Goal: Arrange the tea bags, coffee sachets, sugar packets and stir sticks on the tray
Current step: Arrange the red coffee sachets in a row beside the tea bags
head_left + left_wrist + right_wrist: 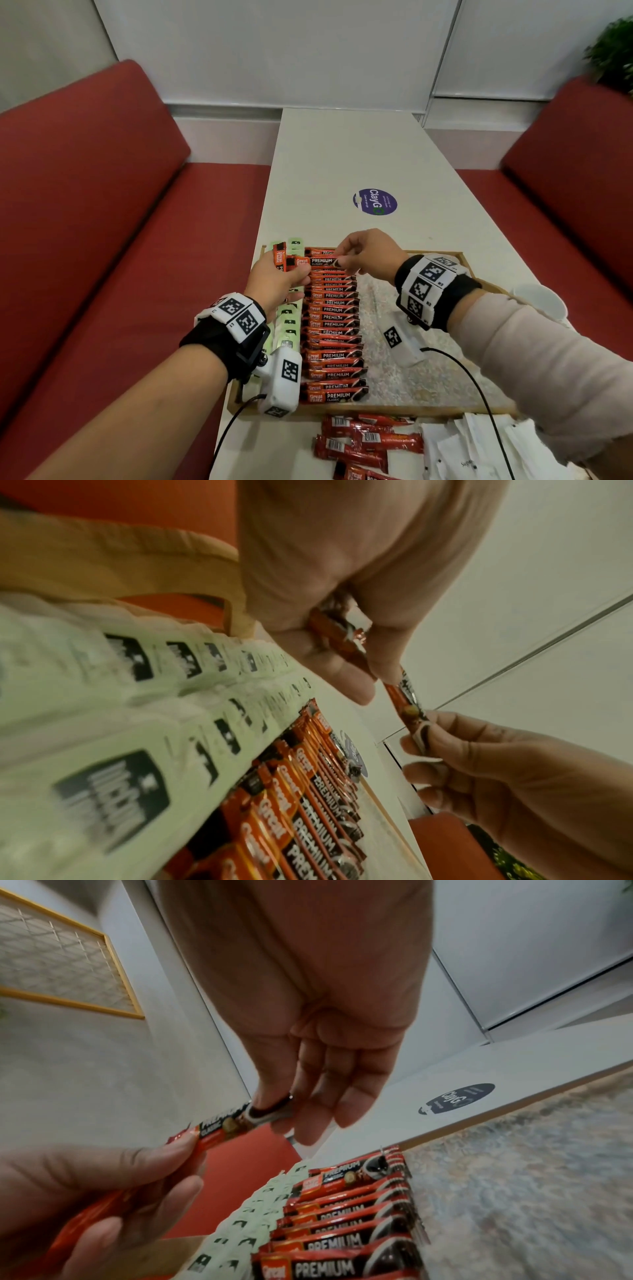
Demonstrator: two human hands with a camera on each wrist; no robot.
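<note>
My left hand [274, 279] grips a few coffee sachets, and my right hand [368, 255] pinches the far end of one held sachet [320, 262] above the tray's [376, 409] far edge. Below lies a row of coffee sachets [334, 325], with green tea bags [289, 322] alongside. More loose sachets [359, 442] and white sugar packets [472, 448] lie on the table [342, 154] nearest me.

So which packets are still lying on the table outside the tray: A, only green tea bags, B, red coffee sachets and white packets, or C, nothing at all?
B: red coffee sachets and white packets lie on the table in front of the tray's near rim.
</note>
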